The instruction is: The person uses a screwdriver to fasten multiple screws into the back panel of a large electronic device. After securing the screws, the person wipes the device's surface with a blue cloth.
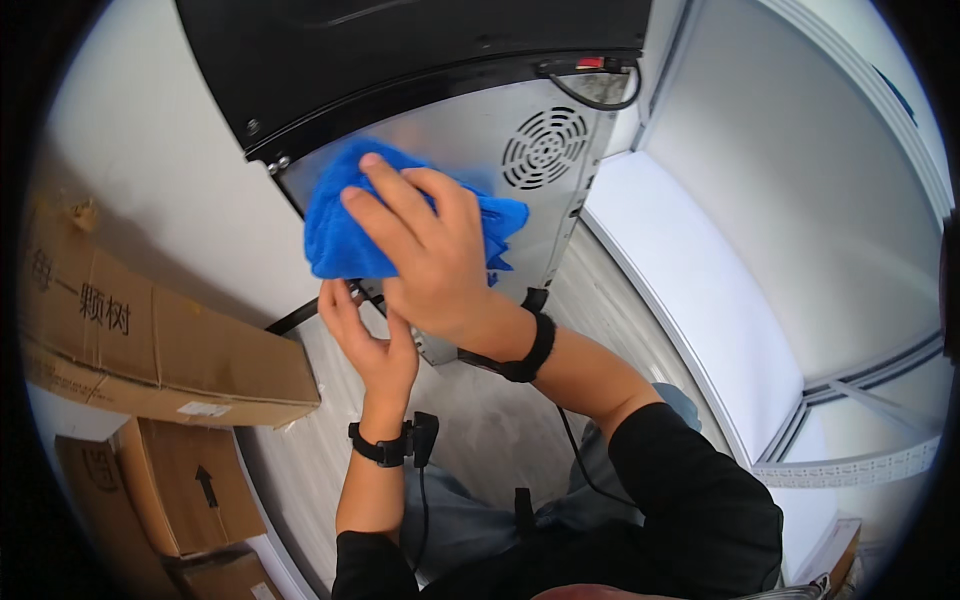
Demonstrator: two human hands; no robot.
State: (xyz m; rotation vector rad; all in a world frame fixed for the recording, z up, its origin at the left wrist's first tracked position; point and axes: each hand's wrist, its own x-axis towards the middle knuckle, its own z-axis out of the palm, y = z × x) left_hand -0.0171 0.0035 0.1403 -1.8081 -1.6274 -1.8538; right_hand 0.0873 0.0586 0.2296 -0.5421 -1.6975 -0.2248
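A blue cloth lies bunched against the silver metal side panel of a black-topped machine. My right hand presses the cloth to the panel, its fingers spread over the folds and gripping them. Below the cloth, my left hand reaches up to the panel's lower left edge with thumb and fingers apart. Its fingertips are at that edge, partly hidden by the cloth, and nothing is seen in its grasp. A round vent grille is set in the panel, right of the cloth.
A black cable loops from the machine's upper right. Cardboard boxes stand at the left along the white wall. On the right is a white, metal-framed shelf unit. Thin cables hang from both my wrist straps.
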